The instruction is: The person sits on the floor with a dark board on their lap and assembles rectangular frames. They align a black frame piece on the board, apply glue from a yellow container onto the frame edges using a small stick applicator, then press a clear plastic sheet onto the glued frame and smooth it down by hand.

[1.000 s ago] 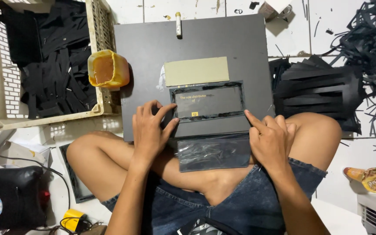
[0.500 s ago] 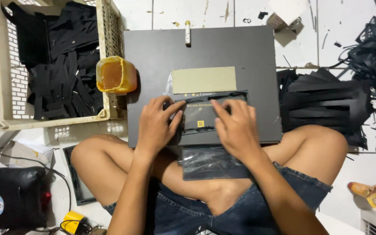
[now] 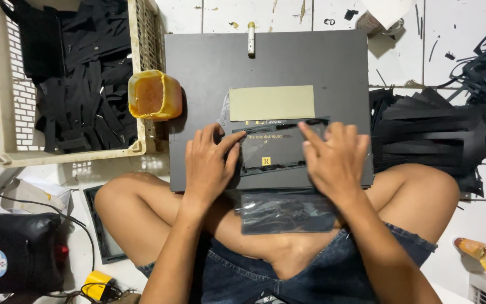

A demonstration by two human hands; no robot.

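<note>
The person wears blue denim shorts (image 3: 310, 276) with visible seams and a frayed hem at the right leg. Both legs are bare from the thigh down, as are both forearms. The left hand (image 3: 209, 166) and right hand (image 3: 336, 160) carry no rings, watch or gloves

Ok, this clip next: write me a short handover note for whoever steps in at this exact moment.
Left hand: flat, fingers pressing the left end of the black sheet on the dark board.
Right hand: flat on the sheet's right end.
Tan card lies just above the sheet; clear sleeve rests on the lap.
Yellow glue tub sits at the board's left edge, by the crate of black strips.
Done: sheet laid on the board. Left: the sleeve looks unused.
</note>
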